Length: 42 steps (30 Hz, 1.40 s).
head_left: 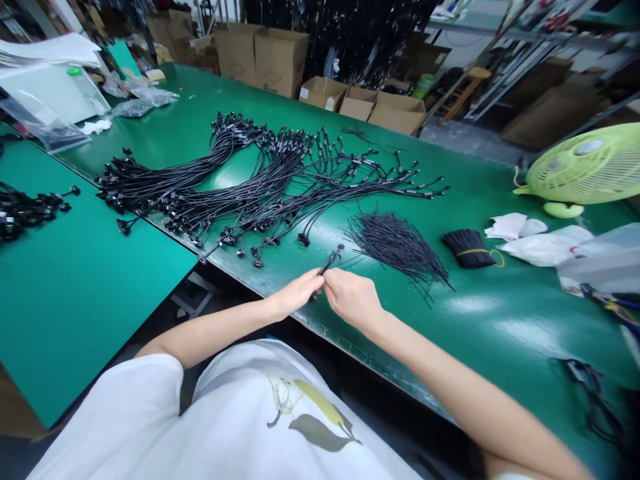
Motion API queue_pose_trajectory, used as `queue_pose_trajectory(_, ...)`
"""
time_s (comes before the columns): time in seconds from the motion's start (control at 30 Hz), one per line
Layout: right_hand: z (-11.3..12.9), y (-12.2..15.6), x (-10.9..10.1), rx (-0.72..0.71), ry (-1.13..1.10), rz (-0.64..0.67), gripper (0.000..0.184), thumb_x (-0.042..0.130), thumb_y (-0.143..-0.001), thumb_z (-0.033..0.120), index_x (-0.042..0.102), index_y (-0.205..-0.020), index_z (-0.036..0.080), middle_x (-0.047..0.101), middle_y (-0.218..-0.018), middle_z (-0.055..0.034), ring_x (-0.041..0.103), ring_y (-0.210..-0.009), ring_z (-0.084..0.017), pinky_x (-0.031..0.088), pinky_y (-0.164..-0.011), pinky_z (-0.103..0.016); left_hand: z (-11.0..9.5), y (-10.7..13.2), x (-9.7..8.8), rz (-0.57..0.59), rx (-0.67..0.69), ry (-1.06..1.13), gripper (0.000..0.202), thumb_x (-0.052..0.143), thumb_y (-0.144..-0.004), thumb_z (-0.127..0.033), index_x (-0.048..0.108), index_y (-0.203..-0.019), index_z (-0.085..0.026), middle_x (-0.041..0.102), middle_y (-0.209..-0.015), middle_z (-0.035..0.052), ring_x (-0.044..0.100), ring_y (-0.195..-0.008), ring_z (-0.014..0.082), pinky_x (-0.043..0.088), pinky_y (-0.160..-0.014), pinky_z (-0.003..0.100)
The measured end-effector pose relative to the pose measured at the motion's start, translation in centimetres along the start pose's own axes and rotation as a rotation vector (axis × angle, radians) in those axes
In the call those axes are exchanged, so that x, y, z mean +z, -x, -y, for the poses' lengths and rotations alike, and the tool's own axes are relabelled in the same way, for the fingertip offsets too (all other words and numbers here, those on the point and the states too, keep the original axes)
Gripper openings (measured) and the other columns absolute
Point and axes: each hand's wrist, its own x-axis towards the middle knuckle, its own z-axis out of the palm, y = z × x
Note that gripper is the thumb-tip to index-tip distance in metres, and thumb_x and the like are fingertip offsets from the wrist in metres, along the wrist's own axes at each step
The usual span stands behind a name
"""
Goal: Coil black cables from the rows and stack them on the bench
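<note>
A short, bundled black cable [330, 260] sticks up from between my two hands, near the front edge of the green table. My left hand [300, 292] is closed around the cable's lower part. Close against it, my right hand [353, 297] is pinched shut at the cable; whatever lies in its fingers is hidden. Just beyond my hands is a loose pile of thin black ties [395, 245]. Many black cables with connectors [240, 187] lie spread in bunches farther back and to the left.
A banded bundle of black ties [467, 248] lies right of the loose pile. Plastic bags [547, 245] and a yellow-green fan [585, 163] are at the right. More black connectors [30, 210] rest on the left green table [100, 287]. Cardboard boxes [260, 60] stand behind.
</note>
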Motion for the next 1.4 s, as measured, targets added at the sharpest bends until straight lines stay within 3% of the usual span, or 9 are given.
queue_pose_trajectory(0.2,0.2,-0.9,1.0,0.470,-0.827,-0.075,0.030,0.044,-0.092,0.034,0.056,-0.070,0.018,0.060,-0.070,-0.0009,0.054,-0.067,-0.015,0.038,-0.065,-0.025,-1.2,0.5,-2.0,-0.026,0.352,-0.231,0.024,0.052,-0.085,-0.023,0.073,-0.095,-0.021,0.055,-0.110,0.0080,0.048,-0.108,0.0214,0.035,-0.102,0.035)
queue_pose_trajectory(0.33,-0.1,-0.2,0.5,0.475,-0.666,-0.086,0.030,0.045,-0.091,0.030,0.052,-0.065,0.017,0.054,-0.065,0.0000,0.049,-0.064,-0.014,0.033,-0.063,-0.025,-0.8,1.2,-3.2,0.259,0.324,-0.559,0.026,0.052,-0.082,-0.020,0.077,-0.087,-0.023,0.053,-0.090,0.0048,0.049,-0.090,0.0185,0.039,-0.094,0.033)
queue_pose_trajectory(0.53,2.2,0.8,1.1,0.133,-0.392,0.014,0.025,0.044,-0.095,0.024,0.057,-0.074,0.017,0.061,-0.076,-0.0028,0.053,-0.072,-0.014,0.034,-0.067,-0.024,-0.6,0.4,-3.7,0.140,0.013,0.017,0.051,0.039,-0.091,-0.051,0.074,-0.091,-0.014,0.058,-0.086,0.0075,0.054,-0.089,0.0205,0.044,-0.087,0.033)
queue_pose_trajectory(0.67,1.0,0.8,1.7,0.276,-0.373,-0.013,0.026,0.044,-0.095,0.024,0.057,-0.073,0.017,0.059,-0.071,-0.0014,0.051,-0.067,-0.013,0.033,-0.064,-0.024,-1.2,1.2,-3.3,0.101,0.126,-0.180,0.035,0.059,-0.084,-0.046,0.074,-0.080,-0.014,0.056,-0.095,0.0075,0.053,-0.090,0.0179,0.043,-0.088,0.030)
queue_pose_trajectory(0.87,1.3,0.2,1.5,0.436,-0.746,-0.193,0.027,0.043,-0.092,0.032,0.054,-0.072,0.018,0.057,-0.071,-0.0023,0.049,-0.065,-0.013,0.035,-0.062,-0.025,1.5,1.9,-0.8,0.032,0.120,-0.056,0.049,0.058,-0.087,-0.041,0.052,-0.131,-0.020,0.049,-0.138,0.0105,0.047,-0.126,0.0226,0.039,-0.105,0.035)
queue_pose_trajectory(1.0,1.7,0.5,1.5,0.662,-1.419,0.059,0.035,0.047,-0.087,0.049,0.044,-0.067,0.020,0.025,-0.051,0.0078,0.017,-0.043,-0.008,0.017,-0.042,-0.023,1.9,2.4,0.1,-0.065,0.238,-0.167,0.044,0.051,-0.092,-0.042,0.051,-0.129,-0.019,0.052,-0.138,0.0109,0.046,-0.130,0.0220,0.035,-0.110,0.034)
queue_pose_trajectory(1.1,0.4,1.4,0.9,0.604,-1.460,0.300,0.045,0.049,-0.087,0.056,0.049,-0.063,0.017,0.024,-0.048,0.0083,0.017,-0.042,-0.006,0.016,-0.041,-0.021,1.3,2.4,-0.1,-0.041,0.162,-0.035,0.041,0.052,-0.091,-0.044,0.051,-0.123,-0.019,0.058,-0.128,0.0119,0.057,-0.115,0.0211,0.049,-0.093,0.032)
queue_pose_trajectory(1.27,-1.4,1.8,-0.5,0.618,-1.157,-0.233,0.036,0.054,-0.087,0.049,0.059,-0.104,0.018,0.060,-0.088,-0.0025,0.054,-0.069,-0.011,0.043,-0.056,-0.021,0.5,2.0,0.1,0.025,-0.020,0.137,0.045,0.066,-0.082,-0.044,0.051,-0.116,-0.018,0.063,-0.082,0.0010,0.051,-0.052,0.0060,0.037,-0.046,0.018)
queue_pose_trajectory(1.4,-0.1,0.7,-1.0,0.536,-1.201,-0.274,0.033,0.047,-0.092,0.046,0.057,-0.109,0.019,0.065,-0.095,-0.0049,0.061,-0.083,-0.015,0.051,-0.072,-0.026,-0.2,2.2,0.9,0.160,-0.050,0.212,0.046,0.061,-0.085,-0.050,0.055,-0.116,-0.017,0.044,-0.066,-0.0052,0.033,-0.047,0.0038,0.023,-0.043,0.019)
